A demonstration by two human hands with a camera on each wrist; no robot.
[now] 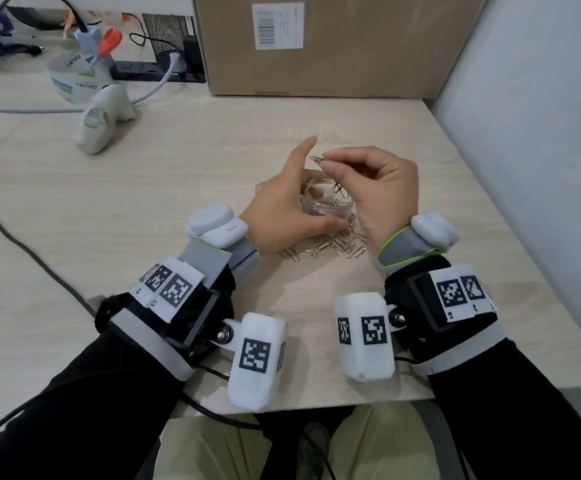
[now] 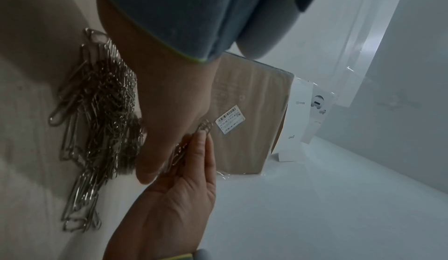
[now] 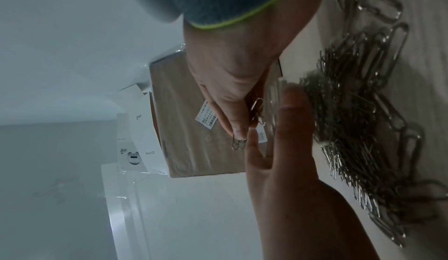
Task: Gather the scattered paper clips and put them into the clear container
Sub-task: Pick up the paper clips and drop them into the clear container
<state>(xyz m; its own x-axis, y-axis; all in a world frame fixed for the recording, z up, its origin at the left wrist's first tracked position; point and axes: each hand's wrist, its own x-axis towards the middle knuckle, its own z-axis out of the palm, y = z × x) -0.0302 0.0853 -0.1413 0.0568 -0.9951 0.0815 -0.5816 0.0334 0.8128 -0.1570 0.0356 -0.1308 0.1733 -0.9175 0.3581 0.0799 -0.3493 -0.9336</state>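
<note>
Pinched between the thumb and forefinger of my right hand [image 1: 379, 188] I see a small bunch of paper clips [image 1: 317, 159], held just above the clear container [image 1: 330, 202] at the centre of the head view. Some clips hang down from the pinch toward the container mouth. My left hand [image 1: 289, 202] curls around the left side of the container, with the forefinger raised up and the thumb on the near side; it seems to steady the container. Inside it a few clips lie already. Below the hands in the frame, the loose pile of clips [image 1: 330, 245] rests on the light wooden table [image 1: 143, 202]. At the upper middle a cardboard box [image 1: 317, 64] stands, and a white scanner [image 1: 102, 119] lies at the upper left.
</note>
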